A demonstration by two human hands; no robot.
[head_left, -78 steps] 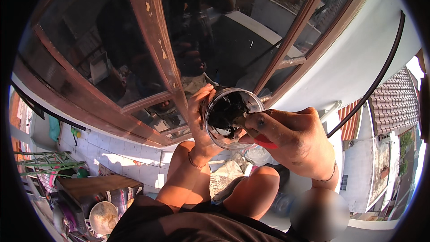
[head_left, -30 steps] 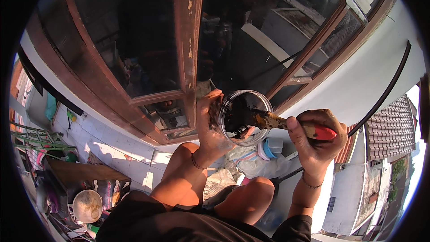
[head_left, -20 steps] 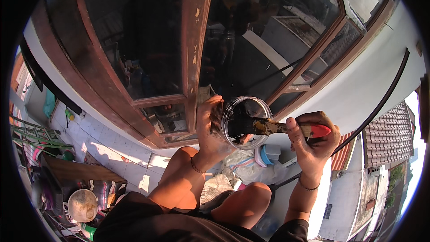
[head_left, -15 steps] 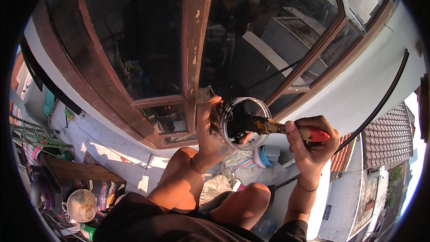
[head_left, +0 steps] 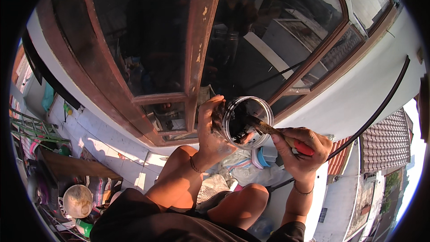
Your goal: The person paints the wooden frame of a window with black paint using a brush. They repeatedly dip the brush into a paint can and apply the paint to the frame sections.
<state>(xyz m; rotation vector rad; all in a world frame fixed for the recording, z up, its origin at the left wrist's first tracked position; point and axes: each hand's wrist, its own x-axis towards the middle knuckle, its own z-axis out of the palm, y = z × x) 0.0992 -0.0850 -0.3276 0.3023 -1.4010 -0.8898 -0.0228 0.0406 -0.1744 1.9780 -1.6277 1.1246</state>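
Observation:
My left hand point(head_left: 211, 131) is wrapped round a clear jar point(head_left: 269, 123) and holds it tilted, its round mouth facing me. Dark, nearly black paint point(head_left: 237, 118) coats the inside of the jar. In my right hand point(head_left: 305, 153) is a paintbrush point(head_left: 267, 128), its handle stained and red toward the end. The bristle end reaches through the mouth into the jar, and the dark paint hides its tip. Both hands are in front of a brown wooden window frame point(head_left: 202, 40) with chipped patches on its upright.
Dark glass panes fill the frame. A black hose or cable point(head_left: 386, 96) curves along the white wall at right, with tiled roofs point(head_left: 386, 141) beyond. Below my knees lie plastic bags point(head_left: 242, 168). At lower left stand a wooden cabinet point(head_left: 74, 170) and a stained pot point(head_left: 78, 200).
My right hand has moved left and slightly down, pushing the brush deeper into the jar. The jar has shifted slightly to the right in my left hand.

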